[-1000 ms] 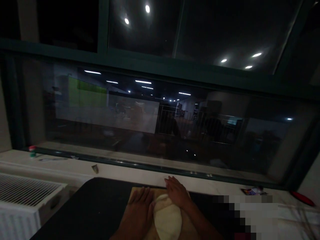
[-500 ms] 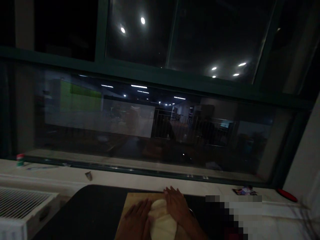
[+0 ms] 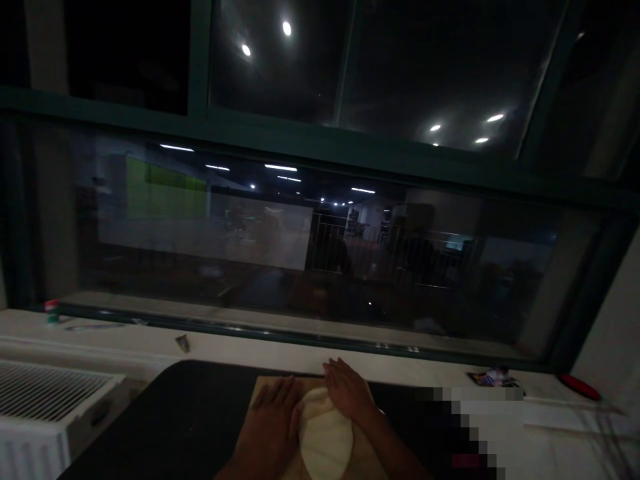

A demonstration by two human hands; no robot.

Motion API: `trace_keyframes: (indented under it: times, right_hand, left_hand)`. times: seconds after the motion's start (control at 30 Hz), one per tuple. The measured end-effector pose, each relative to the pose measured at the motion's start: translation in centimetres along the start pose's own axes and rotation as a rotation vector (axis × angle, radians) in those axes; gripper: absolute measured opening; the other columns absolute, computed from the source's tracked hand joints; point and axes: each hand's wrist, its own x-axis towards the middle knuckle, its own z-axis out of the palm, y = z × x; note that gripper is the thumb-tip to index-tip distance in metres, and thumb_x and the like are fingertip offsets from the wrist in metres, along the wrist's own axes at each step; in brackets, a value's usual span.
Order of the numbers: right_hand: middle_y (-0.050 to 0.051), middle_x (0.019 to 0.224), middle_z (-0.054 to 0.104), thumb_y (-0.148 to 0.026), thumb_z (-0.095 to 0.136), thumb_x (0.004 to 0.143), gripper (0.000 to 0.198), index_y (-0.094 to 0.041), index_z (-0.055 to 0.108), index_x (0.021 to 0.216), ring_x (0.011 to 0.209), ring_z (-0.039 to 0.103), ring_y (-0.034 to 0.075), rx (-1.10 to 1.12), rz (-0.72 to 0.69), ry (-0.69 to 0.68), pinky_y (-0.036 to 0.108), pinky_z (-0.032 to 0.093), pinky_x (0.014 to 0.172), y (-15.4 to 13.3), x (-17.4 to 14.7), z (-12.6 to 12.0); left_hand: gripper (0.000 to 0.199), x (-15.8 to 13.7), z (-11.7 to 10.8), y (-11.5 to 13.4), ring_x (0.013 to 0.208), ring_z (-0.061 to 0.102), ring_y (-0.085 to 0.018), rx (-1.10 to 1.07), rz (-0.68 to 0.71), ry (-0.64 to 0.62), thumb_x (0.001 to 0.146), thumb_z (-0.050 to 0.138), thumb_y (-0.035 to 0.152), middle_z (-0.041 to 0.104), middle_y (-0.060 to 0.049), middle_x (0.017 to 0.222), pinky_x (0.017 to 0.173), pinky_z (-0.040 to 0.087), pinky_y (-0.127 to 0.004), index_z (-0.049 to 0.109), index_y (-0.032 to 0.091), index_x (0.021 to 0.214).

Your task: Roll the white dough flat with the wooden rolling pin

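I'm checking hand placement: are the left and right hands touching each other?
Apart: the head view shows the dough in the gap between the left hand and the right hand.

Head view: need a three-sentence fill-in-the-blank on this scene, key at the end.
The pale dough-like piece lies ____ the left hand and right hand.
The radiator stands to the picture's ____ of the black table.
The green container on the windowsill has a ____ top.

Missing words: between; left; red.
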Motion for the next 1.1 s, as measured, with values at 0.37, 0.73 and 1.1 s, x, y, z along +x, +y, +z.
trace_keyframes:
  times: [0.37, 0.73, 1.1]
  right_hand:
    - [0.001, 0.140, 0.053, -0.035, 0.023, 0.100, 0.048, -0.026, 0.053, 0.136, 0.136, 0.040, 0.019, 0.041, 0.091, -0.062, 0.041, 0.029, 0.115, -0.8, -4.3, -2.0]
    - [0.005, 0.134, 0.058, -0.033, 0.027, 0.100, 0.044, -0.025, 0.059, 0.128, 0.130, 0.047, 0.023, 0.056, 0.066, -0.203, 0.044, 0.040, 0.105, -0.3, 4.4, 0.6]
    - [0.004, 0.140, 0.052, -0.031, 0.030, 0.098, 0.046, -0.020, 0.053, 0.137, 0.135, 0.042, 0.019, -0.001, 0.081, 0.007, 0.035, 0.031, 0.115, -2.0, -7.4, -2.4]
  left_hand:
    - [0.048, -2.6, 1.7, -0.9, 0.130, 0.049, -0.020, 0.037, 0.236, 0.138, 0.100, 0.034, 0.044, 0.046, -0.001, 0.146, 0.109, 0.038, -0.034, 0.039, 0.028, 0.146]
    - [0.050, 3.0, -0.5, -2.3, 0.138, 0.035, -0.028, -0.027, -0.005, -0.187, 0.100, 0.026, 0.039, 0.045, -0.010, 0.147, 0.113, 0.026, -0.056, 0.047, 0.020, 0.141]
    - [0.051, -3.4, 0.8, -0.3, 0.137, 0.039, -0.022, -0.048, 0.223, 0.021, 0.101, 0.031, 0.043, 0.036, 0.002, 0.153, 0.115, 0.031, -0.045, 0.025, 0.033, 0.150]
